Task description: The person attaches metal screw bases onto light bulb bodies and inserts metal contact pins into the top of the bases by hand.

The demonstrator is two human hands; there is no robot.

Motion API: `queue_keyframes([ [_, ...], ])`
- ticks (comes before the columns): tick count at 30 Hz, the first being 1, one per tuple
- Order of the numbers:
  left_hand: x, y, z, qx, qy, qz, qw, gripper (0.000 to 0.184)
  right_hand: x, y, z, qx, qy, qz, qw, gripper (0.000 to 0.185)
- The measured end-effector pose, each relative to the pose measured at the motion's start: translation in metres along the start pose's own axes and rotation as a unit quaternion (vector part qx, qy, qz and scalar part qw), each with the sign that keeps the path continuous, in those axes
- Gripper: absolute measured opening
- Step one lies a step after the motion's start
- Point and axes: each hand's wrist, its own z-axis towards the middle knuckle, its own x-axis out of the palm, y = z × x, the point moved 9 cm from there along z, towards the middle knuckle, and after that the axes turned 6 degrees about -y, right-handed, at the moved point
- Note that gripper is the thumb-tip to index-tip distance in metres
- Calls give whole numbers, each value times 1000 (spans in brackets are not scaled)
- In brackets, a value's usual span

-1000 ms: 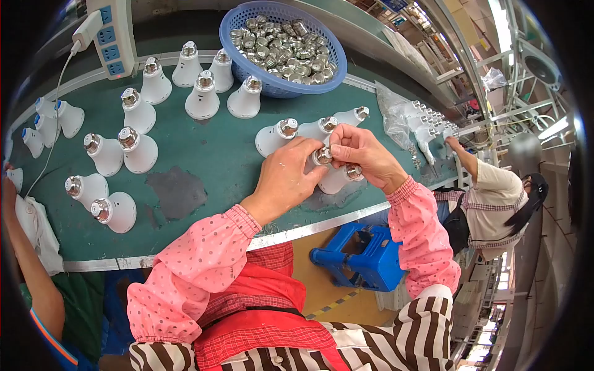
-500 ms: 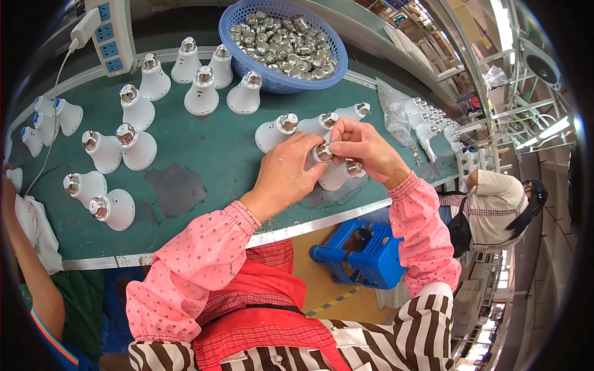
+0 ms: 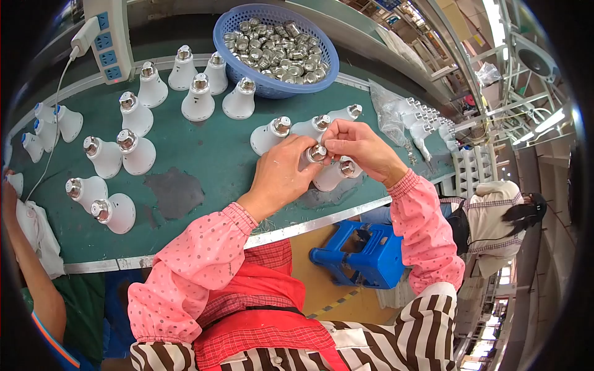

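My left hand (image 3: 279,175) is wrapped round a white LED bulb (image 3: 314,156) with a silver screw cap, most of its body hidden behind the fingers. Thumb and fingers of my right hand (image 3: 362,150) are pinched together right beside that cap; whatever they hold is too small to make out. Just below the right hand, another capped bulb (image 3: 334,175) stands on the green table. Beyond my hands are a bulb on the left (image 3: 270,135), a bulb in the middle (image 3: 311,127) and a bulb on the right (image 3: 346,114).
A blue basket (image 3: 276,88) full of loose metal caps stands at the back. Several capped bulbs (image 3: 137,154) fill the left side. Clear plastic bags (image 3: 388,114) and more bulbs lie to the right, near a power strip's opposite end. A blue stool (image 3: 362,255) and co-workers are nearby.
My right fingertips have shifted slightly up off the cap's edge. My left hand keeps its hold on the bulb. The view has moved a little, and the person at right has changed posture.
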Motion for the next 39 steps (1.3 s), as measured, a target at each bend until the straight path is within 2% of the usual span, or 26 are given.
queue_keyframes([
  [3, 2, 3, 0, 5, 4, 4, 1000, 34, 2, 4, -2, -4, -22, 10, 1000, 12],
  [6, 0, 2, -1, 24, 16, 27, 999, 38, -11, 29, -18, -141, -188, -88, 968, 11],
  [9, -24, -3, -1, 4, -4, 19, 1000, 46, 28, 69, -74, -281, -242, -252, 894, 12],
  [11, -47, -8, -1, -16, -14, 14, 1000, 47, 76, 61, -91, -337, -155, -294, 881, 14],
  [14, -66, -14, -4, -49, -29, -11, 998, 44, 126, 20, -89, -365, -95, -367, 850, 15],
  [18, -77, -15, -16, -101, -26, -41, 994, 39, 129, 4, -75, -351, -132, -429, 822, 16],
  [21, -82, -11, -22, -106, -34, -42, 993, 37, 138, 9, -73, -348, -116, -426, 827, 13],
  [25, -88, -5, -27, -107, -48, -69, 991, 34, 156, 6, -57, -379, -115, -460, 795, 12],
  [33, -117, 7, -38, -144, -88, -54, 984, 28, 197, 21, -47, -435, 1, -597, 674, 11],
  [36, -117, 9, -42, -142, -89, -64, 984, 27, 198, 21, -37, -431, -13, -607, 668, 7],
  [39, -127, -2, -50, -119, -102, 6, 988, 26, 156, 25, -22, -342, -98, -426, 832, 5],
])
